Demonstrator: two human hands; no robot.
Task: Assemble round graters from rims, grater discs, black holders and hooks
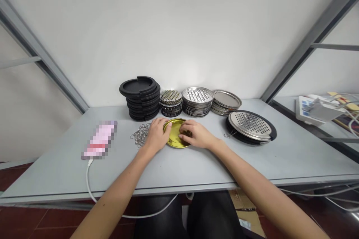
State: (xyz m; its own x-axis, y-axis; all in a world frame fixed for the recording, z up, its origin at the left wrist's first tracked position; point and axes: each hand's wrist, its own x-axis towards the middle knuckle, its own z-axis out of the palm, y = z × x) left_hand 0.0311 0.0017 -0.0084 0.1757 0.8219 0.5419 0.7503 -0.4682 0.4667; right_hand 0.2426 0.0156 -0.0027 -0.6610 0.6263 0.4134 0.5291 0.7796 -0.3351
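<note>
A shallow gold metal dish (174,140), round with a raised rim, lies on the grey table in front of me. My left hand (157,131) holds its left side, thumb over the rim and fingers around the outside. Over the right side, my right hand (196,133) has its fingers and thumb curled together inside the dish. A dark patch shows beneath these fingers; whether it is an object or a shadow I cannot make out. Beside my left hand lies a loose heap of small wire hooks (139,135), partly covered by that hand.
Behind the dish stand stacked black rings (143,99), small spiked grater discs (171,101), larger grater discs (198,101) and plain metal plates (226,101). An assembled round grater (251,125) lies right. A phone (99,138) with a white cable lies left; a power strip (308,110) sits far right.
</note>
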